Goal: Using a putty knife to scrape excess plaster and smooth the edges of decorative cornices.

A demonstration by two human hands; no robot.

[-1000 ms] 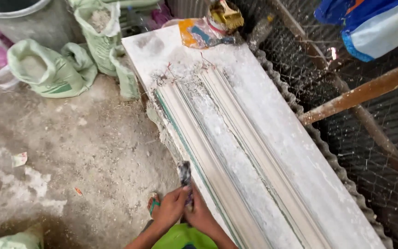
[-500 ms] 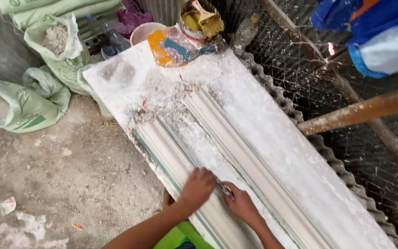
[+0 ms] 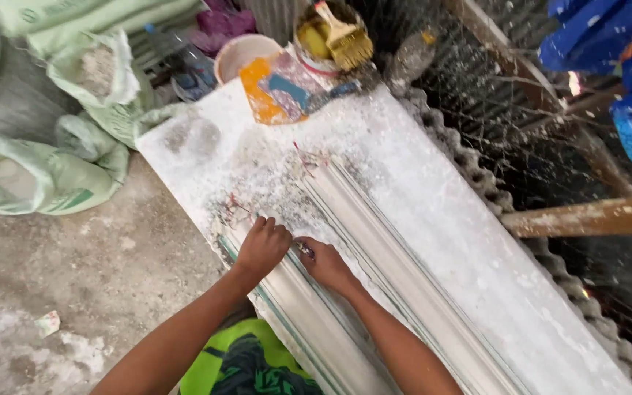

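Two long white plaster mouldings [image 3: 374, 249] lie side by side on a dusty white board [image 3: 469, 241]. My left hand [image 3: 263, 247] is curled on the near moulding close to its far end. Beside it, my right hand [image 3: 327, 265] grips a small dark-handled metal tool [image 3: 304, 249], whose tip rests on the moulding between my two hands. Loose plaster crumbs cover the board beyond the mouldings' ends.
Green sacks of white powder [image 3: 31, 175] sit on the concrete floor at left. A pot with a yellow brush [image 3: 338, 36], a pale bowl [image 3: 246, 55] and a paint-stained sheet [image 3: 279, 91] stand at the board's far end. Wire mesh and a wooden pole [image 3: 587, 216] run along the right.
Both hands have travelled along the near moulding toward its far end, carrying the tool. The camera has tilted, bringing the far end of the board closer.
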